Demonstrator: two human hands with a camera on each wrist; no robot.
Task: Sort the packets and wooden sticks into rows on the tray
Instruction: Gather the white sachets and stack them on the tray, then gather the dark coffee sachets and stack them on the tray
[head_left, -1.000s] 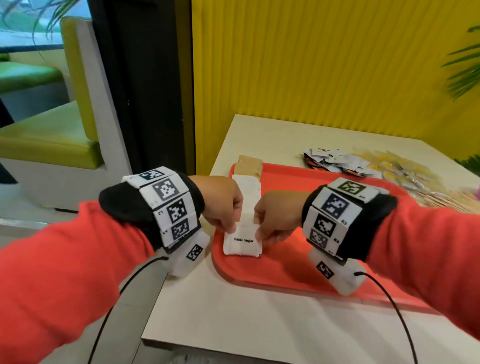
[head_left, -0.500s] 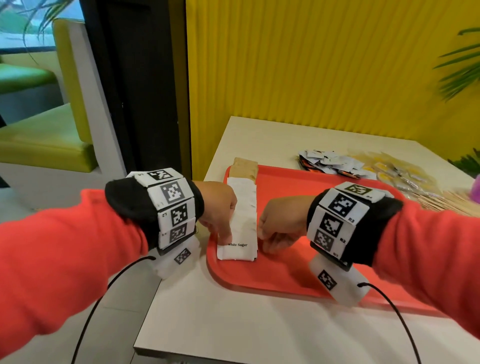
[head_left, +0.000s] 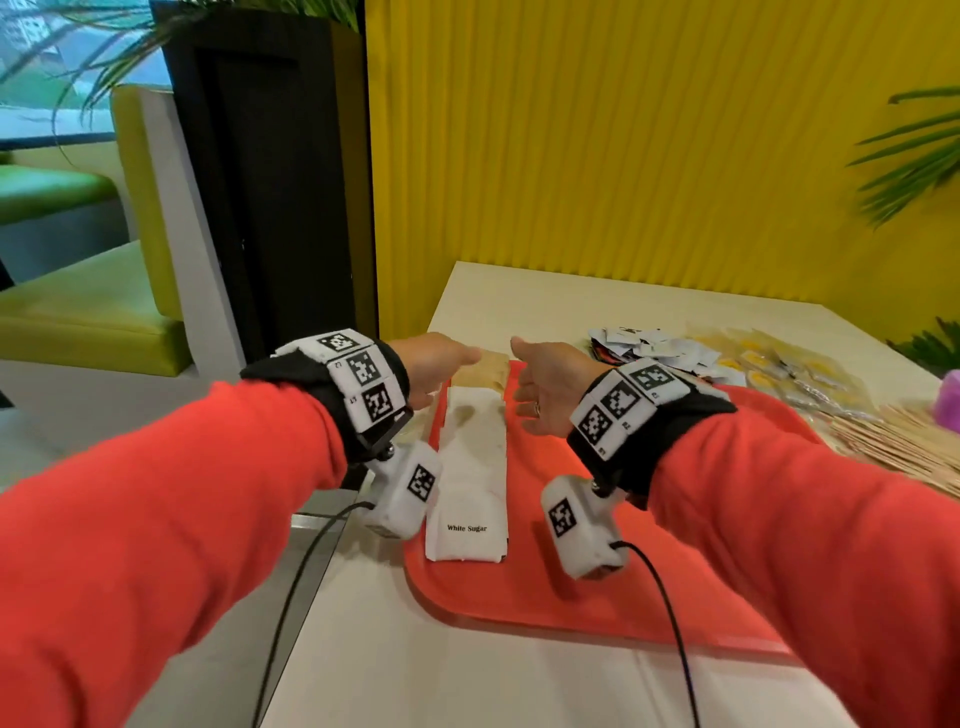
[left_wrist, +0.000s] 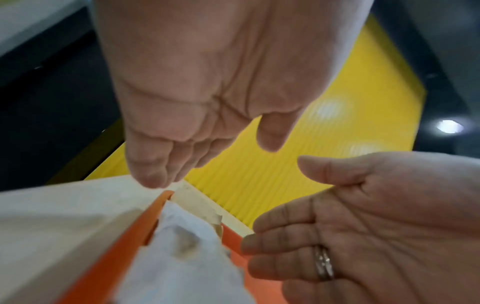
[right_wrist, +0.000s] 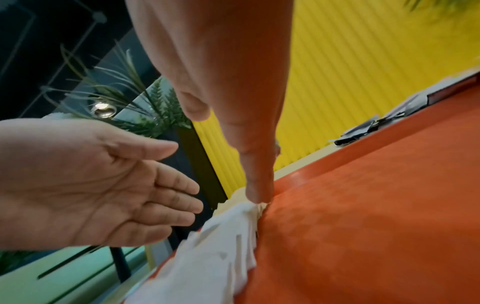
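Both hands have let go of the near end of the white packets and slid up the row; they now flank its far end, palms facing each other. The left hand (head_left: 434, 366) has its fingers straight and together, thumb apart, holding nothing, over the tray's left rim. The right hand (head_left: 545, 400) is likewise flat and empty, fingers extended, a ring on one finger; in the right wrist view its fingertips (right_wrist: 257, 195) come down to the edge of the row where white paper meets tan.

The flat orange-red plastic tray (head_left: 571, 587) lies on the pale cream table (head_left: 467, 675). Along its left side runs the overlapping row of white paper sugar packets (head_left: 470, 467), the nearest one printed "White Sugar", with tan brown paper packets (head_left: 488, 371) continuing the line at the far end.

Off the tray, on the table beyond it, a loose heap of small black-and-white sachets (head_left: 654, 345) sits beside clear packets with yellow contents (head_left: 769, 364). A spread of thin wooden sticks (head_left: 893, 441) lies at the tray's right.
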